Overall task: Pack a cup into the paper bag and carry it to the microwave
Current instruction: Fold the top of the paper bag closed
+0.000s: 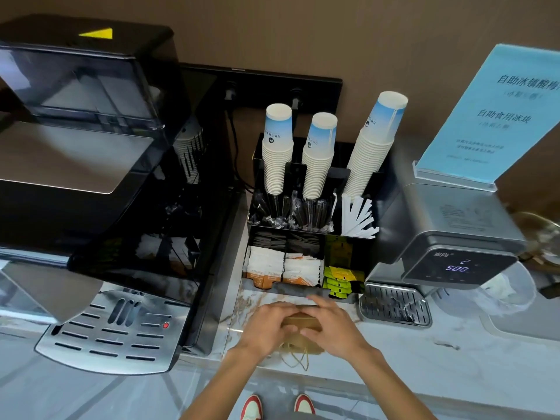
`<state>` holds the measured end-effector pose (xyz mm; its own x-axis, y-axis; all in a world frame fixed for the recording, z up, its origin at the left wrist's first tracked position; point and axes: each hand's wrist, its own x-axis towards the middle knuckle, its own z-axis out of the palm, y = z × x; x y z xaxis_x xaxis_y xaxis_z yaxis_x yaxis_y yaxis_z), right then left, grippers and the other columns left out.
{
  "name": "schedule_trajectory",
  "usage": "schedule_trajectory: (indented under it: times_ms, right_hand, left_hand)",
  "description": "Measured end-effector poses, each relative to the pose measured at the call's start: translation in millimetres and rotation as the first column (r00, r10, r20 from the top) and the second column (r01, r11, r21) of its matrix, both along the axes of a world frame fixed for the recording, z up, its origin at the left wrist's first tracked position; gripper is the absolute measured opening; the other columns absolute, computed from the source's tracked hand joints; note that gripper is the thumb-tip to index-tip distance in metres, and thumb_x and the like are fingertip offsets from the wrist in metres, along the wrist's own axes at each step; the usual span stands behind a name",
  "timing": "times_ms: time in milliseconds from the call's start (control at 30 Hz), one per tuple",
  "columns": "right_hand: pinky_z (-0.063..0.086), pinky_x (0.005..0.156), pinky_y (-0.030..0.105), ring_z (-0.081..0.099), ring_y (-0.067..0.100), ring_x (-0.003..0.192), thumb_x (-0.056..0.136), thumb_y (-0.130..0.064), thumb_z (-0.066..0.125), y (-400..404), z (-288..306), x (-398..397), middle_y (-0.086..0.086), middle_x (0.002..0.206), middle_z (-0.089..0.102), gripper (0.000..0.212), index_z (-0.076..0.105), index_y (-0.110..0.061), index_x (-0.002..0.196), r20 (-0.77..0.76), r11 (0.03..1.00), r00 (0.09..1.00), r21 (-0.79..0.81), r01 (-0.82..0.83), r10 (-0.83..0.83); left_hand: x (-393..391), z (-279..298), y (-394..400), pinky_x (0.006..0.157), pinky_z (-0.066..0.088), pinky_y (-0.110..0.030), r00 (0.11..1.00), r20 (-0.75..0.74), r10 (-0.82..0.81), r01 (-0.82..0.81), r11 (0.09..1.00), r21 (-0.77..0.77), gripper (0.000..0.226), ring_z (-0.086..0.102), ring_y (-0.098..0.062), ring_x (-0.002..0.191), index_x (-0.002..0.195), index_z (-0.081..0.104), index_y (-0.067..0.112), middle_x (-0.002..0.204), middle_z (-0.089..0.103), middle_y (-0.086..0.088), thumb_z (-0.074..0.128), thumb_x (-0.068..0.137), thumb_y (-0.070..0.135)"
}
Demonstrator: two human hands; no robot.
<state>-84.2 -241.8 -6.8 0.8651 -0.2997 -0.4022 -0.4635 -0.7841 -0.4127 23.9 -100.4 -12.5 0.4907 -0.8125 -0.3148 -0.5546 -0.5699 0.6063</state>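
A brown paper bag [301, 322] lies folded flat on the marble counter in front of the black organizer. My left hand [270, 325] and my right hand [331, 324] both rest on it, fingers curled over its top, covering most of it. Its twine handles [298, 357] trail toward the counter's edge. Three stacks of white-and-blue paper cups stand upside down in the organizer: a left stack [278, 147], a middle stack [319, 153] and a taller right stack [374, 144]. No microwave is in view.
A large black coffee machine [91, 153] with a metal drip tray [121, 331] fills the left. The organizer [306, 234] holds stirrers, straws and sachets. On the right stands a grey water dispenser [454, 237] with its grate [394, 304] and a blue sign [497, 113].
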Motion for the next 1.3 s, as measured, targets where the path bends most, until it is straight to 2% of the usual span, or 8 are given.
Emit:
schedule_trajectory:
  times_ms: [133,400,833,933,967,1000,1100,1300]
  right_hand:
    - [0.048,0.081,0.034,0.066,0.026,0.103,0.091,-0.047,0.061,3.7,-0.5,12.9,0.004,0.108,0.075,0.03,0.07,-0.028,0.114,-0.005,0.994,0.997,-0.074,-0.077,0.077]
    - [0.037,0.059,0.026,0.057,0.01,0.07,0.079,-0.053,0.072,-4.9,-14.4,3.2,-0.01,0.058,0.054,0.032,0.06,-0.036,0.055,0.06,0.986,0.988,0.093,0.139,-0.145]
    - [0.049,0.067,0.009,0.066,0.001,0.078,0.08,-0.01,0.079,-15.9,-35.5,-27.7,0.001,0.089,0.064,0.006,0.076,-0.015,0.078,0.077,0.785,0.859,0.452,0.423,-0.507]
    - [0.044,0.061,0.002,0.065,-0.008,0.069,0.077,0.0,0.08,-17.8,-36.6,-34.9,-0.011,0.072,0.064,0.039,0.066,-0.031,0.056,0.111,0.769,0.835,0.47,0.433,-0.538]
    - [0.043,0.06,0.001,0.064,-0.012,0.066,0.076,0.001,0.08,-17.9,-39.1,-36.6,-0.013,0.063,0.063,0.045,0.062,-0.033,0.052,0.122,0.768,0.827,0.466,0.44,-0.548]
    - [0.042,0.06,0.002,0.063,-0.012,0.066,0.076,-0.001,0.08,-17.1,-41.2,-37.6,-0.015,0.059,0.064,0.044,0.062,-0.032,0.052,0.13,0.771,0.822,0.452,0.449,-0.555]
    - [0.037,0.062,0.012,0.054,0.001,0.068,0.079,-0.009,0.079,-11.8,-44.7,-37.4,-0.008,0.059,0.058,0.033,0.055,-0.015,0.058,0.151,0.767,0.797,0.423,0.482,-0.585]
    - [0.033,0.055,0.023,0.039,0.004,0.05,0.08,-0.01,0.079,-9.7,-30.0,-29.6,-0.008,0.049,0.038,0.048,0.039,-0.016,0.053,0.224,0.767,0.763,0.421,0.485,-0.606]
  left_hand:
    - [2.2,-5.7,-0.9,0.087,0.056,-0.038,0.993,0.118,-0.024,0.018,0.998,0.057,0.018,0.069,-0.025,0.097,0.104,0.073,0.028,0.101,0.078,-0.003,0.059,0.092,0.028]
    - [6.0,-25.3,7.7,0.077,0.049,-0.028,0.984,0.149,0.096,-0.096,0.995,-0.004,0.021,0.068,-0.014,0.089,0.1,0.074,0.037,0.09,0.079,0.009,0.058,0.091,0.048]
    - [-0.9,-46.6,20.3,0.079,0.057,-0.013,0.782,-0.428,0.453,-0.532,0.843,-0.081,0.011,0.07,-0.01,0.091,0.094,0.08,0.003,0.1,0.076,-0.001,0.074,0.086,0.006]
    - [-2.5,-41.5,22.8,0.072,0.055,-0.006,0.775,-0.448,0.445,-0.538,0.837,-0.101,0.028,0.065,0.008,0.065,0.062,0.079,0.02,0.078,0.079,0.002,0.075,0.084,0.003]
    - [-3.5,-41.3,22.6,0.065,0.049,-0.002,0.774,-0.454,0.442,-0.541,0.833,-0.111,0.034,0.061,0.012,0.056,0.054,0.075,0.02,0.075,0.042,0.025,0.075,0.083,0.003]
    - [-4.7,-40.3,21.9,0.06,0.045,0.0,0.777,-0.451,0.439,-0.54,0.833,-0.118,0.031,0.056,0.013,0.051,0.058,0.075,0.023,0.087,0.054,-0.011,0.075,0.083,0.004]
    - [-4.2,-46.0,22.5,0.055,0.039,-0.004,0.765,-0.456,0.456,-0.556,0.824,-0.109,0.048,0.048,0.006,0.045,0.041,0.065,0.03,0.042,0.059,0.016,0.077,0.083,0.011]
    - [2.8,-33.0,18.4,0.048,0.032,-0.014,0.797,-0.382,0.468,-0.569,0.795,-0.212,0.064,0.026,-0.005,0.042,0.045,0.028,0.023,0.039,0.026,0.012,0.079,0.082,0.011]
